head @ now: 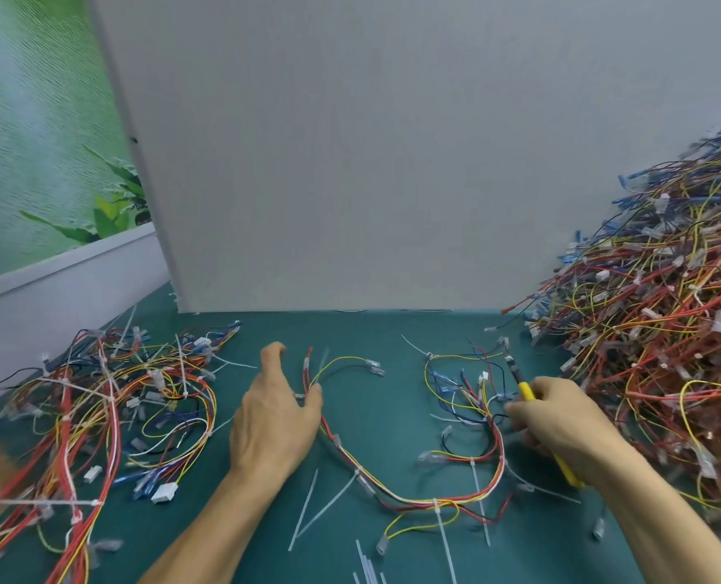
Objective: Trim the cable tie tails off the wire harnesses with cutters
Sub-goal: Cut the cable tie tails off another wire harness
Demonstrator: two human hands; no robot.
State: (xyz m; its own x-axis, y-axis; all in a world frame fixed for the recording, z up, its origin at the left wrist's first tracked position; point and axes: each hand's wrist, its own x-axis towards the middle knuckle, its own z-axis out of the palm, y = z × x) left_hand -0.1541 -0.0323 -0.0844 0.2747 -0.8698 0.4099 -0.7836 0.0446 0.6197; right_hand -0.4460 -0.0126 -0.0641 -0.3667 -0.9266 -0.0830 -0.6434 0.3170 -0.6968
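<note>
One wire harness (396, 495) of red, yellow, black and white wires curves across the green mat between my hands. White cable tie tails (445, 537) stick out from it toward the near edge. My left hand (276, 415) lies over the harness's left end with fingers spread and relaxed, thumb beside the red and yellow wires. My right hand (560, 419) grips yellow-handled cutters (523, 387), whose dark tip points up and away over the harness's right end.
A tall heap of harnesses (653, 339) fills the right side. A flatter pile of harnesses (110, 406) with long tie tails lies on the left. Loose cut tie tails (308, 507) lie on the green mat (363, 330). A grey partition (350, 162) stands behind.
</note>
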